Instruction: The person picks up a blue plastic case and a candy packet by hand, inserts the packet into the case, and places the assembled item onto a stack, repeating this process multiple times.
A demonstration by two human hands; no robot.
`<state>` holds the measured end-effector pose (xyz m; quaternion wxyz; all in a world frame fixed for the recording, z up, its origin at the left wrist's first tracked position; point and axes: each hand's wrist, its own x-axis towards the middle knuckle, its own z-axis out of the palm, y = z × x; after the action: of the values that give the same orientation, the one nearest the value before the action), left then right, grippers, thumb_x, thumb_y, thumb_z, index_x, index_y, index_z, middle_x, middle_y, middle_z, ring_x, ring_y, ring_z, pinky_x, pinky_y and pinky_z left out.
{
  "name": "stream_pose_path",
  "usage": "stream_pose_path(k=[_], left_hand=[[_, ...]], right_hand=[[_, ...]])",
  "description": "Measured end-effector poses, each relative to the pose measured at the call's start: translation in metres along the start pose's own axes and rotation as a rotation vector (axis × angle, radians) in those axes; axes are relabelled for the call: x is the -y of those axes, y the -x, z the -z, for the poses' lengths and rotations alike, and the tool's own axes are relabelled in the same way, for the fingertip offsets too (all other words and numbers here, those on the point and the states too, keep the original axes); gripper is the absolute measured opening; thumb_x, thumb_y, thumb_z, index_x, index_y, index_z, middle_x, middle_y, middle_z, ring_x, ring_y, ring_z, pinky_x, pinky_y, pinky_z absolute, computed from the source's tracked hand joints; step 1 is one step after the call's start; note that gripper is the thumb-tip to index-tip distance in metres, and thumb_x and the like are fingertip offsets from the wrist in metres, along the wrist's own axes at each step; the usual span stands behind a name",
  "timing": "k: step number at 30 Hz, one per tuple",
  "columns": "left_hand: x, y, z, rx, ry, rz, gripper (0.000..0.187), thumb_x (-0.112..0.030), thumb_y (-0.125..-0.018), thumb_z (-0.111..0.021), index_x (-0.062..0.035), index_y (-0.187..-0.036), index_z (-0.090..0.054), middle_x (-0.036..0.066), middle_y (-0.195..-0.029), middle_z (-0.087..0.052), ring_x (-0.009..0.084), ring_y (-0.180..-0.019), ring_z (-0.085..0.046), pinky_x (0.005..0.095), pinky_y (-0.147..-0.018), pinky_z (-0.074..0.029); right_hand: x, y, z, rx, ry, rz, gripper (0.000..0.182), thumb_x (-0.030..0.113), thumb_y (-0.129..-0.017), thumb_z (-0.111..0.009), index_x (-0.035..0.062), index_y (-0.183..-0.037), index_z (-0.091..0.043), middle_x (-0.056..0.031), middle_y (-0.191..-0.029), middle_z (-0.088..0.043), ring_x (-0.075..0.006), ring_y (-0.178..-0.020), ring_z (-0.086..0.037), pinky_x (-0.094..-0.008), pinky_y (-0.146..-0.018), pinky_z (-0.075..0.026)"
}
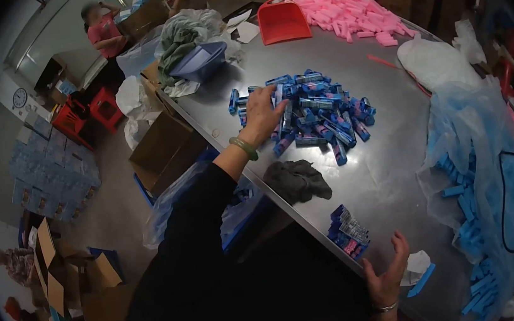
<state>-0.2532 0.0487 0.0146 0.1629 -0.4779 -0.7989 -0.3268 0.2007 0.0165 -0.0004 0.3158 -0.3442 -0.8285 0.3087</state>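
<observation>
My left hand (262,114), a green bangle at its wrist, reaches into a heap of small blue packets (317,106) on the metal table (384,165). Its thumb and fingers are closed around a blue packet (279,96) at the heap's left side. Near the table's front edge my right hand (386,280) is open, thumb and fingers apart, with nothing in it. Just beyond it lies a neat row of small packets (348,234). A dark grey cloth (297,180) rests between the row and the heap.
A clear bag of blue pieces (471,199) lies along the right side. At the back are a red dustpan (283,21) and a mound of pink pieces (348,15). A blue-grey basin (200,63) and an open carton (164,149) stand left. A person (106,35) is farther off.
</observation>
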Motion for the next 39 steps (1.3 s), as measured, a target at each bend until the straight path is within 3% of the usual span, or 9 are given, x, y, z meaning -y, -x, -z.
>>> stream_pose_path(k=[3, 6, 10, 13, 22, 24, 31, 33, 39], left_hand=[[-0.044, 0.023, 0.013, 0.001, 0.228, -0.204, 0.037, -0.018, -0.078, -0.073, -0.0038, -0.110, -0.060, 0.014, -0.103, -0.059, 0.0316, -0.099, -0.055, 0.0390, -0.087, -0.044], [-0.092, 0.068, 0.028, 0.414, 0.602, -0.178, 0.034, -0.017, -0.077, -0.074, -0.0036, -0.106, -0.063, 0.014, -0.108, -0.059, 0.0304, -0.101, -0.055, 0.0356, -0.084, -0.045], [-0.139, 0.129, 0.037, 0.573, 0.342, -0.650, 0.048, -0.018, -0.073, -0.076, -0.0051, -0.116, -0.058, 0.014, -0.110, -0.056, 0.0319, -0.102, -0.053, 0.0374, -0.086, -0.044], [-0.148, 0.150, 0.024, 0.664, 0.355, -0.713, 0.051, -0.015, -0.072, -0.075, -0.0050, -0.118, -0.056, 0.015, -0.109, -0.054, 0.0327, -0.101, -0.052, 0.0389, -0.085, -0.044], [-0.151, 0.166, -0.001, 0.534, 0.397, -0.569, 0.029, -0.001, -0.081, -0.062, -0.0026, -0.110, -0.058, 0.014, -0.090, -0.056, 0.0315, -0.082, -0.056, 0.0395, -0.074, -0.046], [-0.144, 0.165, -0.003, 0.657, 0.496, -0.349, 0.024, 0.000, -0.083, -0.060, -0.0016, -0.107, -0.059, 0.014, -0.088, -0.056, 0.0290, -0.078, -0.057, 0.0370, -0.071, -0.047], [-0.140, 0.144, 0.001, 0.637, 0.619, -0.308, 0.008, -0.001, -0.082, -0.063, -0.0010, -0.089, -0.059, 0.012, -0.086, -0.056, 0.0262, -0.074, -0.057, 0.0339, -0.069, -0.046], [-0.133, 0.139, 0.004, 0.645, 0.609, -0.242, 0.007, -0.002, -0.082, -0.064, -0.0012, -0.085, -0.058, 0.012, -0.087, -0.056, 0.0263, -0.074, -0.057, 0.0339, -0.070, -0.046], [-0.147, 0.141, 0.007, 0.694, 0.611, -0.552, 0.021, -0.011, -0.074, -0.074, -0.0039, -0.087, -0.059, 0.011, -0.093, -0.057, 0.0292, -0.085, -0.056, 0.0370, -0.077, -0.046]], right_hand=[[-0.002, 0.003, 0.003, -0.026, 0.052, 0.000, 0.066, 0.008, -0.070, -0.074, -0.0008, -0.128, -0.042, -0.0242, -0.135, -0.041, -0.0399, -0.122, -0.043, -0.0448, -0.101, -0.037], [-0.002, 0.000, 0.009, -0.033, 0.058, -0.033, 0.052, 0.006, -0.074, -0.070, 0.0002, -0.121, -0.049, -0.0211, -0.133, -0.044, -0.0367, -0.120, -0.046, -0.0418, -0.102, -0.037], [-0.008, 0.009, 0.015, -0.023, 0.057, -0.021, 0.047, 0.009, -0.076, -0.071, 0.0019, -0.118, -0.052, -0.0186, -0.128, -0.047, -0.0340, -0.115, -0.050, -0.0398, -0.095, -0.043], [-0.011, 0.014, 0.031, -0.066, 0.083, -0.026, 0.042, 0.010, -0.076, -0.071, 0.0027, -0.115, -0.054, -0.0179, -0.126, -0.049, -0.0336, -0.112, -0.052, -0.0392, -0.093, -0.044], [-0.109, 0.027, 0.170, -0.528, 0.502, -0.294, 0.019, 0.010, -0.084, -0.062, 0.0025, -0.101, -0.059, -0.0144, -0.106, -0.059, -0.0309, -0.096, -0.058, -0.0390, -0.083, -0.046], [-0.147, 0.034, 0.198, -0.541, 0.611, -0.367, 0.017, 0.010, -0.086, -0.059, 0.0027, -0.102, -0.059, -0.0138, -0.103, -0.060, -0.0293, -0.093, -0.059, -0.0381, -0.080, -0.047], [-0.170, -0.007, 0.178, -0.355, 0.461, -0.177, 0.025, 0.005, -0.084, -0.056, 0.0034, -0.109, -0.059, -0.0163, -0.107, -0.059, -0.0335, -0.094, -0.060, -0.0390, -0.081, -0.049], [-0.175, -0.017, 0.176, -0.194, 0.947, -0.022, 0.035, -0.001, -0.081, -0.053, 0.0045, -0.115, -0.058, -0.0176, -0.114, -0.057, -0.0370, -0.099, -0.059, -0.0424, -0.084, -0.049], [-0.222, -0.027, 0.190, -0.019, 1.185, -0.081, 0.040, -0.005, -0.078, -0.051, 0.0059, -0.116, -0.058, -0.0177, -0.120, -0.056, -0.0376, -0.106, -0.056, -0.0457, -0.086, -0.049]])
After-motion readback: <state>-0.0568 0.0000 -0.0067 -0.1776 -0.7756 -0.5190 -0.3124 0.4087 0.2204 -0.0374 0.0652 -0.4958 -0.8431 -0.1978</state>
